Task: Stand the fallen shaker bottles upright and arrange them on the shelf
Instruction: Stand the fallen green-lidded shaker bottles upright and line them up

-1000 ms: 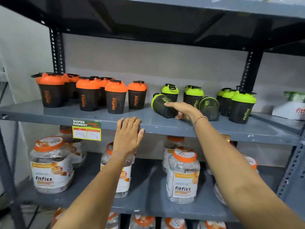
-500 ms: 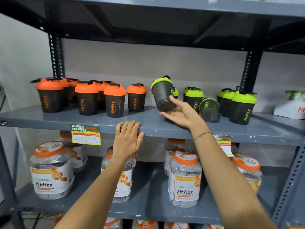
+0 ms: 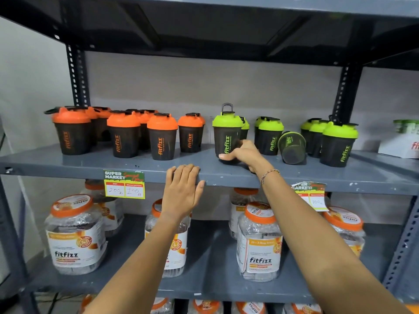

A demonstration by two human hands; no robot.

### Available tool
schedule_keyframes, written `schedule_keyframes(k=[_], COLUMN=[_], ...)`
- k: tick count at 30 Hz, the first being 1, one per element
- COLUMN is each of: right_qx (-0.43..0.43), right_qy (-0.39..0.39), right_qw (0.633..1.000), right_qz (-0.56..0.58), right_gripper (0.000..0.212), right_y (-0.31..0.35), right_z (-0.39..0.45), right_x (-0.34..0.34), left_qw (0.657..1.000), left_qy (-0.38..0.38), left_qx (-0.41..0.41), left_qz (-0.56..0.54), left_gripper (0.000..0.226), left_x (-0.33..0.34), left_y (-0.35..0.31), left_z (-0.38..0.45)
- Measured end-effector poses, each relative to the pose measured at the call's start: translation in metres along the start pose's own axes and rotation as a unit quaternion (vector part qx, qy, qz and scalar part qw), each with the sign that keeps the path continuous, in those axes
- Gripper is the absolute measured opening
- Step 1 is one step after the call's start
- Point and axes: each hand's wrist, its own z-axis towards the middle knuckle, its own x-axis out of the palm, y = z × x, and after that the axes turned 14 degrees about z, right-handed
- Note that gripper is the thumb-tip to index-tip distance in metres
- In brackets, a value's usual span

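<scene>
- Right hand (image 3: 243, 155): fingers wrapped round the base of a green-lidded shaker (image 3: 226, 134), now upright on the shelf (image 3: 90, 163); half a second ago it was tilted in mid-air.
- Left hand (image 3: 183, 189): flat, fingers hooked over the shelf's front edge, holding no object; unchanged.
- Jars (image 3: 74, 234) below: packed sachets visible through clear walls.
- Orange-lidded shakers (image 3: 162, 137): upright, left.
- Fallen shaker (image 3: 292, 147): on its side, base toward camera; contents unreadable.

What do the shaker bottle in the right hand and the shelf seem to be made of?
Shaker bottle: probably plastic, with a smoky translucent dark cup and an opaque matte lime lid, moulded loop on top. Shelf: likely painted metal, grey with chipped spots along its edge and perforated uprights.
</scene>
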Motion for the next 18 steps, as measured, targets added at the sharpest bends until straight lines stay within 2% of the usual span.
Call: schedule_keyframes(k=[6, 12, 18], right_qx=[-0.008, -0.011, -0.012], right_qy=[0.003, -0.002, -0.01], right_qw=[0.998, 0.995, 0.986], right_qz=[-0.058, -0.101, -0.165], right_gripper=[0.06, 0.042, 0.049], right_y=[-0.002, -0.003, -0.001], right_z=[-0.002, -0.004, -0.005], right_x=[0.01, 0.011, 0.016], left_qw=[1.0, 1.0, 1.0], left_qy=[-0.004, 0.007, 0.016], left_qx=[0.004, 0.004, 0.008], left_qz=[-0.004, -0.007, -0.009], left_gripper=[0.041, 0.039, 0.039], left_x=[-0.001, -0.003, -0.006], left_y=[0.001, 0.0, 0.002], left_z=[0.0, -0.001, -0.001])
